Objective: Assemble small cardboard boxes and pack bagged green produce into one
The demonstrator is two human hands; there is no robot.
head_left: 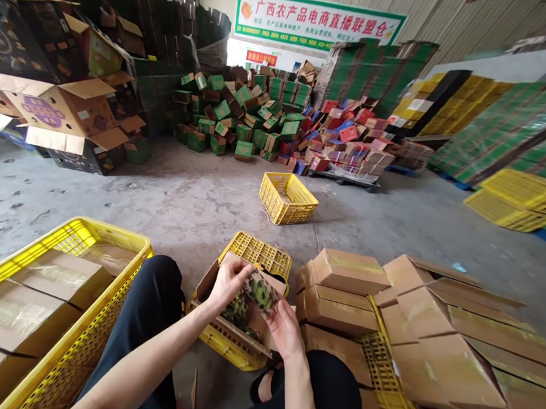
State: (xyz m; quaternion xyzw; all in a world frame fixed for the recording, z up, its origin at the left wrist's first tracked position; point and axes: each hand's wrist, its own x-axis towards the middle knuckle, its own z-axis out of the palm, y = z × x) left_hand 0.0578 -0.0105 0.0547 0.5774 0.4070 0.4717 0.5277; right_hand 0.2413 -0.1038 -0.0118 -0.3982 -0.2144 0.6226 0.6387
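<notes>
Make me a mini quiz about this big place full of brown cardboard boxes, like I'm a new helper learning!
1. Pick one. What do the bare left hand and bare right hand both touch?
(a) a round red ball
(b) a small, mottled green, oblong bundle
(c) a tall blue glass bottle

2. True or false? The large, rectangular yellow plastic crate at the far left is filled with green balls.

3. Fill the gap: the long, white rectangular banner high at the back has a ___ border.

Key: 1. b. 2. False: it holds brown cardboard boxes. 3. green.
</notes>
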